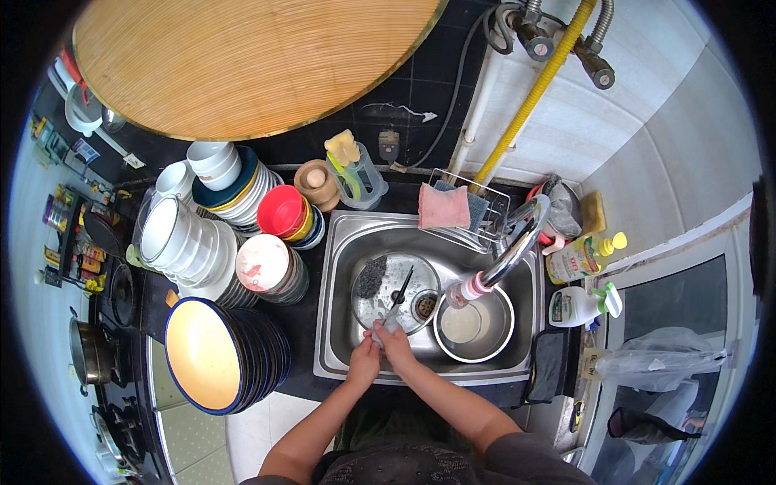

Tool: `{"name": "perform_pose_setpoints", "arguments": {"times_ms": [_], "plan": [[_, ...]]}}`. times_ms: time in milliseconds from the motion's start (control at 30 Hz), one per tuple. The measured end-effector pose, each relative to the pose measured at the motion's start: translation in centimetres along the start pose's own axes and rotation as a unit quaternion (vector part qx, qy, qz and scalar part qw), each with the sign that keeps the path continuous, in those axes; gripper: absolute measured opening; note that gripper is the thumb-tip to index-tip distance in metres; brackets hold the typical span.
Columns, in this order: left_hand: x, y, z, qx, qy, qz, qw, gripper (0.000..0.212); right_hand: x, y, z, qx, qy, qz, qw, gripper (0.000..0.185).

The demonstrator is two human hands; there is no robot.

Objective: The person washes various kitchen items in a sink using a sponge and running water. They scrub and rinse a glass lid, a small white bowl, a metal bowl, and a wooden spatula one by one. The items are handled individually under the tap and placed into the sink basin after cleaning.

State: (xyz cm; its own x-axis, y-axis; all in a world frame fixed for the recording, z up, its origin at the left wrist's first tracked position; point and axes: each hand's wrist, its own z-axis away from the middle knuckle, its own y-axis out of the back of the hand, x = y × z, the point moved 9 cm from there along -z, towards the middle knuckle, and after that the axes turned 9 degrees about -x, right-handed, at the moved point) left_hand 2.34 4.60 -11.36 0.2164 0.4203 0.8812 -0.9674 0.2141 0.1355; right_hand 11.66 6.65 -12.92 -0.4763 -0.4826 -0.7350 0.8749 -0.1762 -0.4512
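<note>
My left hand (365, 359) and my right hand (393, 344) meet over the front edge of a steel sink (324, 303). Between them is a pale cloth (390, 321), wrapped around part of a slim dark utensil (402, 286), perhaps a knife, which points up and away. Which hand grips the handle is hidden. Beneath it in the basin lies a round, see-through lid or shallow dish (397, 265), with a dark scouring pad (372, 277) at its left. A metal pot (506, 330) with cloudy liquid sits at the right, under the faucet (515, 245).
Stacked large plates (203, 357), white bowls (163, 233) and a red bowl (282, 211) crowd the left counter. A wire rack (503, 209) with a pink cloth (444, 206) stands behind the sink. Yellow-capped (576, 260) and spray bottles (573, 306) stand right. A large round wooden board (242, 60) is behind.
</note>
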Motion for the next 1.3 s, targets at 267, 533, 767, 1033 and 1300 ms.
{"name": "perform_pose_setpoints", "arguments": {"times_ms": [267, 533, 767, 1033, 1300], "plan": [[1.4, -1.3, 1.4, -0.054, -0.009, -0.103, 0.993, 0.020, 2.4, 6.4, -4.9, 0.076, 0.020, 0.102, 0.992, 0.021], [1.5, -0.3, -0.4, -0.052, -0.026, -0.203, 0.977, 0.020, -0.5, 12.0, -7.9, 0.120, 0.145, 0.354, 0.916, 0.022], [-2.1, 1.5, -4.0, 0.041, -0.043, -0.262, 0.963, 0.017, -8.5, 23.3, 0.2, 0.321, 0.037, 0.466, 0.824, 0.029], [-9.0, 0.8, -7.7, 0.012, 0.048, -0.296, 0.954, 0.021, -4.5, 28.2, 2.0, 0.302, -0.211, 0.603, 0.708, 0.035], [-5.2, 0.5, -7.0, 0.068, 0.006, -0.375, 0.925, 0.032, -0.2, 31.4, -0.4, 0.323, -0.237, 0.520, 0.755, 0.038]]}}
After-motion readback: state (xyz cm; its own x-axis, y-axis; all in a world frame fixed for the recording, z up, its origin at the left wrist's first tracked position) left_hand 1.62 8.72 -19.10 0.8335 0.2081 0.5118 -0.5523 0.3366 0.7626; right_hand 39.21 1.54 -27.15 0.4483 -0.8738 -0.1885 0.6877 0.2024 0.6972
